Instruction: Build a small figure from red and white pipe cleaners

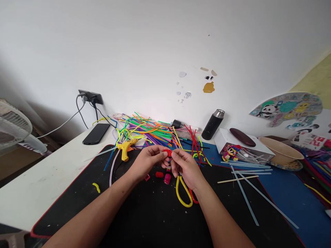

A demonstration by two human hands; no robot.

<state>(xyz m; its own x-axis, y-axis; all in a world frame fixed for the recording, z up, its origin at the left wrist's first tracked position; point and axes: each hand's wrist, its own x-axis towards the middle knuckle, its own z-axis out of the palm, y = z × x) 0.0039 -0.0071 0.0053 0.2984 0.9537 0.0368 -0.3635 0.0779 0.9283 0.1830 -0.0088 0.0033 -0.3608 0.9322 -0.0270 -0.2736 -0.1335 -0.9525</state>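
Over the black mat, my left hand (148,160) and my right hand (186,167) meet, both closed. Between their fingertips they pinch a small red fuzzy piece (168,152), which looks like coiled pipe cleaner; my fingers cover part of it. Just below on the mat lie a red coiled piece (159,174) and a magenta coiled piece (167,178). Scissors with a yellow handle loop (184,193) lie under my right hand, their blades hidden. Left of my left hand is a yellow hot glue gun (125,149).
A pile of coloured pipe cleaners (150,131) lies along the wall. A black phone (96,134) is at the left and a black flask (212,124) at the back. Translucent glue sticks (245,196), a small colourful figure (231,153) and a white box (224,137) are at the right.
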